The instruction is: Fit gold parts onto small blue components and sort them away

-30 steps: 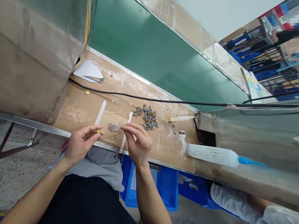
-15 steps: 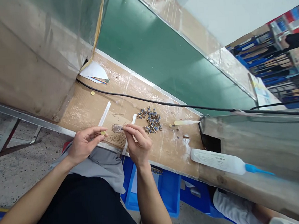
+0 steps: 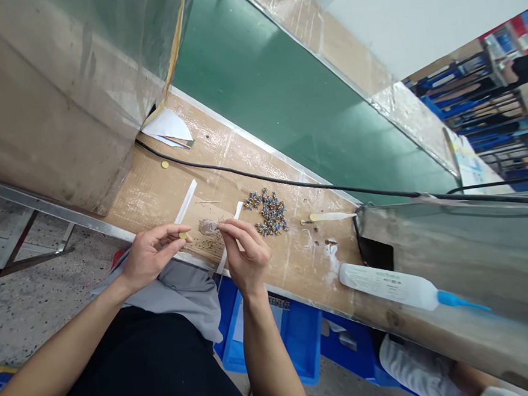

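My left hand [image 3: 148, 257] is closed in a pinch at the bench's front edge, with a small round yellow disc [image 3: 183, 235] between thumb and fingertips. To its right, my right hand [image 3: 248, 253] is also pinched shut. Its fingertips are at the edge of a small clear, crumpled-looking lump [image 3: 208, 226]; what they grip is too small to make out. Tiny dark bits [image 3: 208, 244] are scattered on the cardboard just below that lump. Beyond my right hand lies a cluster of small brass-and-blue parts [image 3: 271, 212].
A black cable [image 3: 262, 178] crosses the bench. White tape strips [image 3: 185, 201] and another yellow disc [image 3: 164, 164] lie left. At right are a pale pointed tool [image 3: 333, 216] and a white bottle with blue nozzle [image 3: 390, 285]. A blue tray [image 3: 304, 352] sits below the edge.
The whole view has shifted very slightly. Both hands keep nearly the same place and the same pinched grips.
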{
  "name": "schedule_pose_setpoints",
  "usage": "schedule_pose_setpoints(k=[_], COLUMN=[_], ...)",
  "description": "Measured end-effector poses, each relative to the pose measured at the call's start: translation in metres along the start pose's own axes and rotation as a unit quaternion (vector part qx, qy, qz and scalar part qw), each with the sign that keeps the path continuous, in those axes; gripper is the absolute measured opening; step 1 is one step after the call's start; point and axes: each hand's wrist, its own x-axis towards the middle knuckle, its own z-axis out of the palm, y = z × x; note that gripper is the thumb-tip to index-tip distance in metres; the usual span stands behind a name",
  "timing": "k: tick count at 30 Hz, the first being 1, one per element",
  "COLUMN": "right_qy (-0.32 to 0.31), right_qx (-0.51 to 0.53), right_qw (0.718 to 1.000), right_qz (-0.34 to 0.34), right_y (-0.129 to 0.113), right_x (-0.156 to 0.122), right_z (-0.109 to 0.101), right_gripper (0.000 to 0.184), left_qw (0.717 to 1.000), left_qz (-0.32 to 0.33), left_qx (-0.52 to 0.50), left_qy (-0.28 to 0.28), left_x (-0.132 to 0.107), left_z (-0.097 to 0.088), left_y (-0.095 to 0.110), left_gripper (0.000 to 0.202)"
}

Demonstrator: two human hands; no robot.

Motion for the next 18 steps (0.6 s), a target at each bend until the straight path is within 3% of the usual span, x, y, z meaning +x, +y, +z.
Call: schedule_pose_setpoints(k=[7,18], right_qy=[0.048,0.047], right_qx=[-0.034,-0.060], right_qw=[0.998,0.997], right_qz=[-0.015,-0.006], right_y=[-0.0005,-0.0001], right_x=[-0.0021,-0.0034], right_z=[-0.0027,0.0007], right_gripper=[0.021,0.018], left_qw=[1.000,1.000], left_qz=[-0.003,-0.014], left_qx=[-0.002,-0.008], left_qy=[0.002,0.003], left_x=[-0.0004,0.0005], left_z=[0.0005,0.0003], left_y=[0.0016,0.0036], left_gripper=[0.035,0.036])
